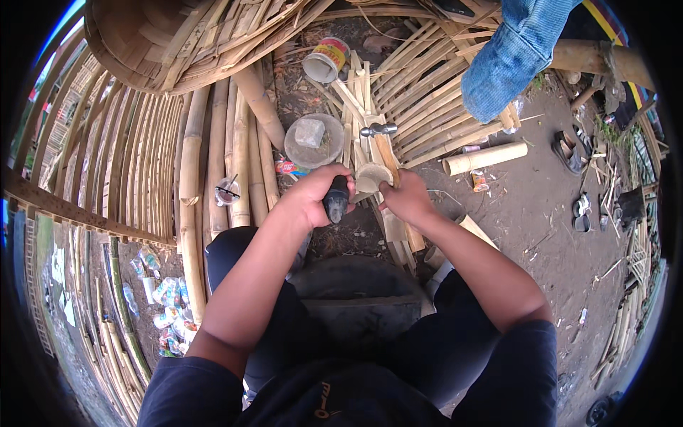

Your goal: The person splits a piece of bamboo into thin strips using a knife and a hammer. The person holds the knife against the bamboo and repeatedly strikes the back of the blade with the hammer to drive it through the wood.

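Bamboo piece [373,176] | gripped by right hand [407,199] fingers | left hand [316,193] clasps black handle [336,200]

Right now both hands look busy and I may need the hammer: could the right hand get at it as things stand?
Probably yes, once freed. The right hand grips a short bamboo piece; the hammer lies just beyond on the bamboo slats, uncovered, with nothing between.

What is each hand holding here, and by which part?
The left hand grips a tool's black handle; its working end is hidden. The right hand holds a short bamboo piece by its lower side.
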`<action>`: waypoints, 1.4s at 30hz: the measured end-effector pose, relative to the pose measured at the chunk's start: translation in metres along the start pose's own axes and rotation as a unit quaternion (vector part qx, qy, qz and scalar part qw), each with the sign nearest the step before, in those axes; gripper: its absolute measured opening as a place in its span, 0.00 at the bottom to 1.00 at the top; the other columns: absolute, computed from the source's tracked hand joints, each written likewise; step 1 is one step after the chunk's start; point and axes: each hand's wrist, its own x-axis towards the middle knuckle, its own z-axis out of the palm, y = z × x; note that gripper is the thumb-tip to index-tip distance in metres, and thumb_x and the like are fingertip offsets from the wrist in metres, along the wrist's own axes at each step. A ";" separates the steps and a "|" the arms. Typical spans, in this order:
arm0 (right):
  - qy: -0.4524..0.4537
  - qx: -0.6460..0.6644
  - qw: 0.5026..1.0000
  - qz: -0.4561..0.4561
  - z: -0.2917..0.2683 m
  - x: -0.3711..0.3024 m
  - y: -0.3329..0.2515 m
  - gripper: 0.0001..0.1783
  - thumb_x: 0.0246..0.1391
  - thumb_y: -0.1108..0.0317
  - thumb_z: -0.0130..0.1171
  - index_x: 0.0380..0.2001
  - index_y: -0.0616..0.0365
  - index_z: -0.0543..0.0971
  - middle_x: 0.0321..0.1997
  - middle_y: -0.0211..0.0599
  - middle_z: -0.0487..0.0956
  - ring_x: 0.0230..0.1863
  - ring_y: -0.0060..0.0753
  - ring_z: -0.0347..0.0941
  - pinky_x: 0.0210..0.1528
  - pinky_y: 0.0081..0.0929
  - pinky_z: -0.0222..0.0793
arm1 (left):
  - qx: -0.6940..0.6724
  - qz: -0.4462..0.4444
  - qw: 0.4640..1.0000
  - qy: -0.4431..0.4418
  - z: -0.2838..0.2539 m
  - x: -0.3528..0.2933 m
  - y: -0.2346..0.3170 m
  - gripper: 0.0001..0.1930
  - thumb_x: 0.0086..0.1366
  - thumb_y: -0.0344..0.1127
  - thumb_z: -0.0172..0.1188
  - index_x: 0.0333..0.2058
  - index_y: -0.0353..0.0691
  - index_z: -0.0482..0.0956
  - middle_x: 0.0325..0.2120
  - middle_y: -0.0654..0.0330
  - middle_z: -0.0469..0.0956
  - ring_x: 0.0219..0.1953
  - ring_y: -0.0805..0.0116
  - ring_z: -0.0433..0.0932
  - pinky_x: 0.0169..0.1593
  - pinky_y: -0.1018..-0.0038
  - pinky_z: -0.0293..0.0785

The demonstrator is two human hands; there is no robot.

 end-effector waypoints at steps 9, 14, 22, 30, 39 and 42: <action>0.021 0.146 0.989 0.017 0.006 0.018 0.014 0.13 0.58 0.73 0.52 0.42 0.74 0.73 0.34 0.43 0.80 0.29 0.36 0.81 0.27 0.23 0.79 | 0.002 0.091 0.996 0.005 0.014 0.015 0.007 0.04 0.62 0.30 0.53 0.29 0.39 0.69 0.22 0.62 0.73 0.21 0.73 0.73 0.32 0.69 0.76; 0.084 0.033 0.996 -0.022 0.017 0.023 0.014 0.16 0.51 0.67 0.58 0.35 0.74 0.74 0.33 0.59 0.78 0.36 0.52 0.78 0.40 0.37 0.72 | 0.039 0.138 0.989 0.044 0.016 0.012 0.014 0.04 0.61 0.30 0.54 0.29 0.37 0.70 0.22 0.60 0.73 0.22 0.72 0.74 0.26 0.75 0.74; 0.105 0.008 0.994 -0.034 0.015 0.013 -0.009 0.18 0.49 0.65 0.59 0.33 0.74 0.74 0.33 0.65 0.77 0.39 0.59 0.77 0.44 0.42 0.70 | 0.079 0.183 0.978 0.067 0.020 0.006 0.020 0.05 0.61 0.31 0.55 0.31 0.36 0.72 0.23 0.60 0.74 0.22 0.72 0.74 0.28 0.77 0.74; 0.147 0.039 0.987 -0.044 0.025 0.017 -0.004 0.17 0.50 0.65 0.59 0.31 0.73 0.74 0.30 0.64 0.77 0.36 0.60 0.77 0.42 0.43 0.70 | 0.089 0.189 0.977 0.051 0.024 -0.001 0.021 0.05 0.61 0.31 0.56 0.32 0.35 0.73 0.24 0.60 0.75 0.23 0.73 0.74 0.28 0.78 0.74; 0.127 0.023 0.991 -0.040 0.039 0.021 0.002 0.16 0.49 0.65 0.61 0.28 0.72 0.74 0.25 0.61 0.77 0.31 0.57 0.77 0.36 0.42 0.71 | 0.165 0.161 0.969 0.091 0.022 -0.010 0.018 0.06 0.61 0.30 0.57 0.32 0.32 0.73 0.25 0.60 0.74 0.22 0.72 0.73 0.35 0.71 0.80; 0.142 -0.049 0.987 -0.051 0.038 0.019 -0.006 0.13 0.53 0.65 0.59 0.30 0.69 0.77 0.24 0.46 0.81 0.28 0.38 0.80 0.34 0.33 0.72 | 0.218 0.189 0.956 0.051 0.016 -0.028 0.009 0.08 0.61 0.29 0.57 0.36 0.31 0.71 0.25 0.61 0.71 0.21 0.73 0.72 0.34 0.70 0.81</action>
